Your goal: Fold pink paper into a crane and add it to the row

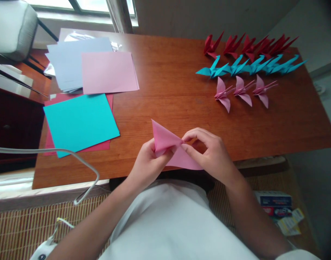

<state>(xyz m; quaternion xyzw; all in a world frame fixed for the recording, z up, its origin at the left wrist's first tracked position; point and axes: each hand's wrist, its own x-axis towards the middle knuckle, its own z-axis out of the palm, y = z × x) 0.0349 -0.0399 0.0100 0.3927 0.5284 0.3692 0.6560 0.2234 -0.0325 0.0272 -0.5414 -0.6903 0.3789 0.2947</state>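
Note:
Over the near edge of the wooden table, both my hands grip one sheet of pink paper [167,137]. It is bent into a pointed flap at upper left, while its lower part spreads out beneath my fingers. My left hand [149,159] is closed on the left side, thumb on top and fingers behind, mostly hidden. With thumb and forefinger, my right hand [209,151] pinches the paper near its middle right. Beyond, to the right, stand three folded pink paper cranes [222,94].
Rows of blue cranes [214,70] and red cranes [210,47] stand at the far right. On the left lie turquoise paper [81,122], pink sheets [108,72] and pale sheets [65,65]. A white cable [84,164] arcs past the table's left front corner. Boxes [275,202] sit below right.

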